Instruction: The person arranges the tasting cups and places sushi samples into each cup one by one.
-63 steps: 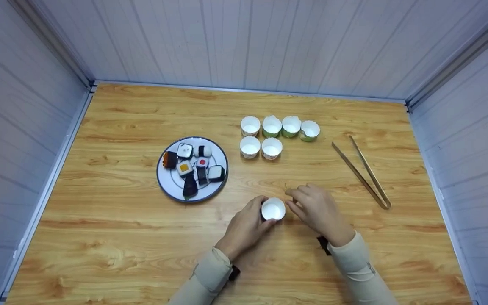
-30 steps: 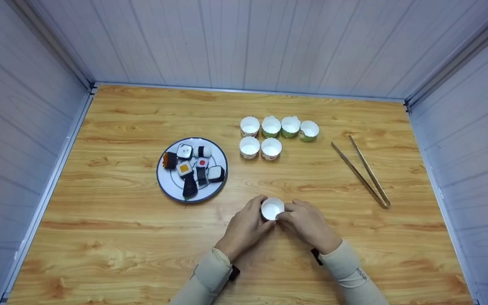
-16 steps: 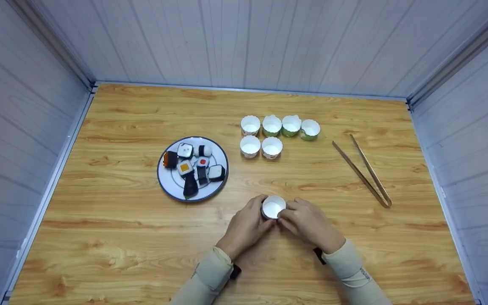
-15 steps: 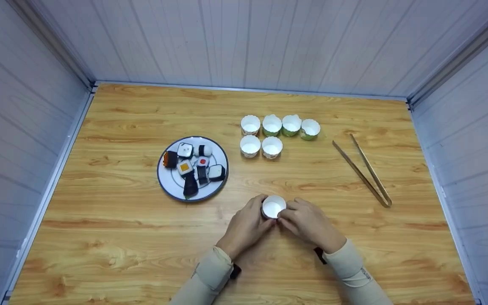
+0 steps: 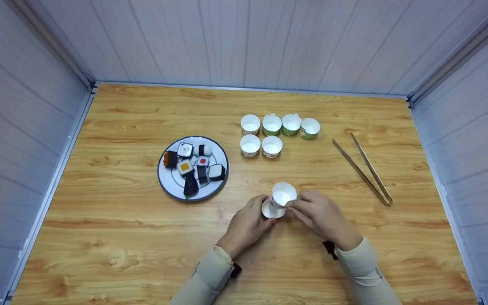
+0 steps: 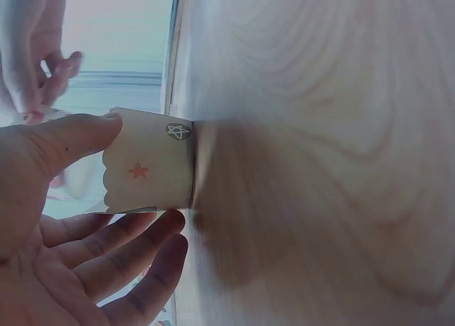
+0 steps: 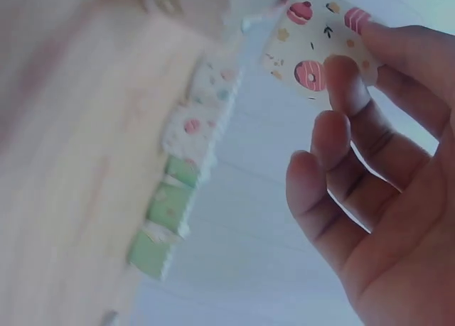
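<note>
One cup [image 5: 272, 213] stands in your left hand's [image 5: 248, 222] grip; a second cup [image 5: 284, 195], pinched by your right hand [image 5: 321, 215], hangs over its 1 o'clock rim. Table [image 5: 237, 189] separates them from the plate [image 5: 210, 192] edge, 10 o'clock.

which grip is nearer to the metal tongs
Right. The right grip, pinching a paper cup, is left of the metal tongs and somewhat nearer the person; the left grip, around a second cup, lies farther left.

Text, labels, numbers — none can be read.
</note>
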Demonstrator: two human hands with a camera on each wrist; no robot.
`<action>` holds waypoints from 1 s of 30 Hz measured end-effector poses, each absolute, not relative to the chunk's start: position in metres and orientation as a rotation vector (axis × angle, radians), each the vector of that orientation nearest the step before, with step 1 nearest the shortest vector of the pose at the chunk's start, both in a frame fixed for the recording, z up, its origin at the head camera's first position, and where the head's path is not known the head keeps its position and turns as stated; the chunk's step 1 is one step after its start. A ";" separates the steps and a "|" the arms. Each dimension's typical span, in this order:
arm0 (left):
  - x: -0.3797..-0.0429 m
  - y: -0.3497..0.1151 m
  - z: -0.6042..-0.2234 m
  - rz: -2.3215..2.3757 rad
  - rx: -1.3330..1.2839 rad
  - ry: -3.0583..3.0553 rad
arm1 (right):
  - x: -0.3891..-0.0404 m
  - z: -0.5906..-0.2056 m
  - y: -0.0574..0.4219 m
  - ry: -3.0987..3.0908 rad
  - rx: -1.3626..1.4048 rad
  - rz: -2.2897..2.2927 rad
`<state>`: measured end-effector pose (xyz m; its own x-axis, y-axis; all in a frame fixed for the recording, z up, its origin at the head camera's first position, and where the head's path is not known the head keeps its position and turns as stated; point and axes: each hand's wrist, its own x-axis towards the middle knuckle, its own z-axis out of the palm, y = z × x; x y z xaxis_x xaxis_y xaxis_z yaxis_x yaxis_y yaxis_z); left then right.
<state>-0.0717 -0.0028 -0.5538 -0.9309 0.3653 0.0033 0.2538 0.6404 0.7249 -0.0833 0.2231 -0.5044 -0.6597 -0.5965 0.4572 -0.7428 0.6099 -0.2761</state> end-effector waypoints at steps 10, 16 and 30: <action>-0.072 -0.002 -0.553 1.141 0.476 2.688 | -0.140 -0.511 0.252 -2.692 0.709 0.492; -0.073 -0.003 -0.553 1.150 0.494 2.683 | -0.171 -0.525 0.251 -2.807 0.579 0.497; -0.072 -0.002 -0.554 1.163 0.485 2.689 | -0.207 -0.537 0.237 -2.985 0.450 0.481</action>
